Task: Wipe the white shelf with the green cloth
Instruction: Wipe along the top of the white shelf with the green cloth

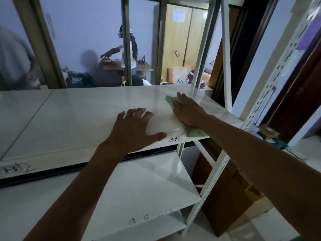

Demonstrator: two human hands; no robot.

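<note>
Wiping step is under way: right hand (188,111) lies flat on the green cloth (191,131), fingers straight and close together, pressing it onto the white shelf (86,110) at centre-right of frame. Cloth shows beyond the fingertips and again at the wrist end, where it overhangs the shelf's front lip, just right of a label (174,139) marked "3-4". Left hand (134,129) rests palm down w/ fingers spread wide at centre frame, thumb at the front edge, holding nothing; looks like bracing. Next move prob. calls for sliding the cloth leftward w/ even pressure, so the left hand must shift out of the path. Room: long bare stretch of shelf to the left; on the right an upright post (225,58) and the shelf end sit close, so little travel there. Lower shelf (147,188) below.
</note>
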